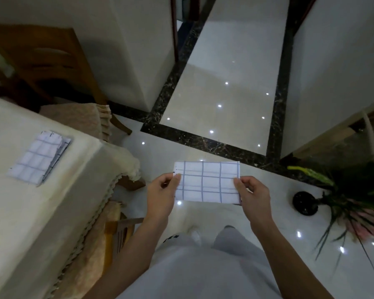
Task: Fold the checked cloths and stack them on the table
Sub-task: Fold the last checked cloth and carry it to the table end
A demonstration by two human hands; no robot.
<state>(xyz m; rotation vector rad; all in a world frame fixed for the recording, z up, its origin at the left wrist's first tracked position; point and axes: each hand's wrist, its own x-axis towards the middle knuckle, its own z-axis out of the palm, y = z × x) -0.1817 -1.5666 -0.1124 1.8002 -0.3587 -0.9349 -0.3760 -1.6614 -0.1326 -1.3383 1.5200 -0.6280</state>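
Head view: left hand (pixel 162 190) and right hand (pixel 252 194) pinch the folded cloth (pixel 207 182); lay it, edges flush, on the stack (pixel 39 156) leftward.

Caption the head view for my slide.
Left hand and right hand pinch a folded white blue-checked cloth over the white tiled floor; a second folded checked cloth lies on the cream-draped table.

A white cloth checked with thin blue lines (pixel 207 182), folded into a flat rectangle, is held in the air above the floor, pinched at its short ends by the left hand (pixel 160 197) and the right hand (pixel 254 198). A second folded white-and-blue checked cloth (pixel 38 157) lies flat on the cream-covered counter (pixel 30 212), well apart from the first.
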